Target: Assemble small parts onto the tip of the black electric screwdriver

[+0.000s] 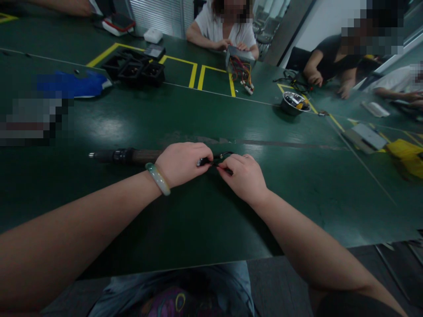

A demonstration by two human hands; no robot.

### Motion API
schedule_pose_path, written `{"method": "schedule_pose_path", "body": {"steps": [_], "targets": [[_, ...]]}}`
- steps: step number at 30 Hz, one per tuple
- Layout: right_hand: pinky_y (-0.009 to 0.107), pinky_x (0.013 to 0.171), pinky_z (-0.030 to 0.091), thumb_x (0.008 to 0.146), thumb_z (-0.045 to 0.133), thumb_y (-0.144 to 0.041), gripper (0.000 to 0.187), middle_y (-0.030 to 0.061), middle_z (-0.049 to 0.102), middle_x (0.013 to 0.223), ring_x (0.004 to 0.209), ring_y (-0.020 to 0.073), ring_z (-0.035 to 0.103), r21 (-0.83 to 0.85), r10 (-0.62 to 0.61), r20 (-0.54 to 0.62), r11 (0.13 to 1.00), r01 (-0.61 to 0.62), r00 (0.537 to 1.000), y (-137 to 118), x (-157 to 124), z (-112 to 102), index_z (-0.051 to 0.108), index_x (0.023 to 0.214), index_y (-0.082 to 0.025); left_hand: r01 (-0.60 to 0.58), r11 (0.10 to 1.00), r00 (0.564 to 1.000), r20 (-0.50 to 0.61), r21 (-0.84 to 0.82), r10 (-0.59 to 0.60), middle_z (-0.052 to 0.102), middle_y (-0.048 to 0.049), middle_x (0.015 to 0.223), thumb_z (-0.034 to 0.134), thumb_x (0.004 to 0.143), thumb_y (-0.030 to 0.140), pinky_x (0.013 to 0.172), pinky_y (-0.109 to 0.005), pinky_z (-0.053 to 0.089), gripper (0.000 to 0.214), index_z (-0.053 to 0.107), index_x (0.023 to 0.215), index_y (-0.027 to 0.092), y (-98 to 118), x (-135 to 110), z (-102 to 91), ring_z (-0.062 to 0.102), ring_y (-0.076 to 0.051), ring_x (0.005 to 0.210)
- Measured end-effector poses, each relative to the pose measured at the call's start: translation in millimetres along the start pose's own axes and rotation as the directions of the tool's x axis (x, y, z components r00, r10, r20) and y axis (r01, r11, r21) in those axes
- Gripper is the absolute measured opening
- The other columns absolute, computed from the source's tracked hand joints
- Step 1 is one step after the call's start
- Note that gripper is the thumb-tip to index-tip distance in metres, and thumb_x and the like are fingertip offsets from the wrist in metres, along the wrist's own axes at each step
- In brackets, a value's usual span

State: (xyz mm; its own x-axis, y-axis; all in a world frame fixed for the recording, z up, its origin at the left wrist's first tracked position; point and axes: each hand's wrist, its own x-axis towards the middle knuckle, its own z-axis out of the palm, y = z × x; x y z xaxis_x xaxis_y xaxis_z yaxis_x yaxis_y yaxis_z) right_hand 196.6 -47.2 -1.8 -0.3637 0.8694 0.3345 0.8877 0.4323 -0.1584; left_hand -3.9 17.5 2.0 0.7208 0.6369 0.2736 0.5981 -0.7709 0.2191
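A dark, rod-shaped tool that looks like an electric screwdriver (124, 156) lies on the green table, its silver tip to the left. My left hand (183, 163), with a bangle at the wrist, lies over its right end, which is hidden. Between the left fingertips is a small black piece (202, 162), possibly a cable connector. Close beside it, my right hand (244, 176) is closed in a pinch on a thin black cable (215, 164). The fingertips of both hands nearly meet. A loop of dark cord (226, 153) shows just behind them.
Black trays (132, 70) and a blue bag (76, 85) are at the back left. A metal bowl (294, 104) of small parts stands at the back right. Across the table, one person handles a metal box with coloured wires (241, 61). A yellow bag (406, 154) lies far right.
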Motion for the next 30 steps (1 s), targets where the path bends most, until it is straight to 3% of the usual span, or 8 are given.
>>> {"method": "schedule_pose_path", "body": {"steps": [3, 7, 14, 24, 30], "targets": [[0.034, 0.075, 0.033, 0.095, 0.048, -0.022, 0.019, 0.0037, 0.067, 0.085, 0.079, 0.0174, 0.057, -0.08, -0.042, -0.009, 0.996, 0.041, 0.999, -5, 0, 1, 0.062, 0.083, -0.019, -0.008, 1.0, 1.0, 0.004, 0.009, 0.008, 0.068, -0.0002, 0.104, 0.055, 0.088, 0.035, 0.079, -0.031, 0.046, 0.018, 0.066, 0.099, 0.024, 1, 0, -0.2, 0.063, -0.02, 0.096], [0.034, 0.077, 0.033, 0.094, 0.048, -0.023, 0.019, 0.0045, 0.066, 0.083, 0.078, 0.0176, 0.057, -0.098, 0.008, -0.026, 0.995, -0.011, 1.0, -12, 0, 3, 0.062, 0.082, -0.018, -0.023, 0.999, 1.0, 0.0, 0.03, 0.023, 0.067, -0.0005, 0.101, 0.055, 0.089, 0.034, 0.078, -0.031, 0.046, 0.017, 0.065, 0.096, 0.023, 2, 0, -0.1, 0.063, -0.019, 0.094], [0.032, 0.074, 0.034, 0.088, 0.056, -0.021, 0.01, 0.0019, 0.067, 0.084, 0.077, 0.0169, 0.059, -0.023, 0.111, -0.054, 0.993, -0.112, 0.992, -12, 0, 4, 0.063, 0.081, -0.02, -0.055, 0.996, 0.998, -0.013, 0.069, 0.056, 0.065, 0.0, 0.098, 0.056, 0.089, 0.034, 0.071, -0.03, 0.045, 0.016, 0.065, 0.096, 0.023, 2, 0, 0.3, 0.062, -0.018, 0.09], [0.028, 0.068, 0.04, 0.084, 0.063, -0.022, 0.007, -0.0003, 0.067, 0.078, 0.073, 0.0147, 0.06, 0.136, 0.23, -0.043, 0.965, -0.223, 0.972, -7, 4, 0, 0.064, 0.078, -0.02, -0.07, 0.997, 0.997, -0.039, 0.041, 0.072, 0.066, -0.0011, 0.097, 0.055, 0.09, 0.034, 0.076, -0.03, 0.046, 0.018, 0.066, 0.097, 0.021, 1, 0, 1.7, 0.062, -0.018, 0.09], [0.027, 0.065, 0.042, 0.081, 0.066, -0.021, 0.003, -0.0007, 0.066, 0.076, 0.07, 0.0137, 0.059, 0.177, 0.229, -0.039, 0.959, -0.219, 0.973, -4, 5, -4, 0.066, 0.078, -0.02, -0.083, 0.995, 0.995, -0.052, 0.051, 0.085, 0.067, -0.0015, 0.097, 0.054, 0.091, 0.032, 0.077, -0.031, 0.047, 0.019, 0.068, 0.097, 0.021, 1, 0, 2.9, 0.063, -0.018, 0.091]]}}
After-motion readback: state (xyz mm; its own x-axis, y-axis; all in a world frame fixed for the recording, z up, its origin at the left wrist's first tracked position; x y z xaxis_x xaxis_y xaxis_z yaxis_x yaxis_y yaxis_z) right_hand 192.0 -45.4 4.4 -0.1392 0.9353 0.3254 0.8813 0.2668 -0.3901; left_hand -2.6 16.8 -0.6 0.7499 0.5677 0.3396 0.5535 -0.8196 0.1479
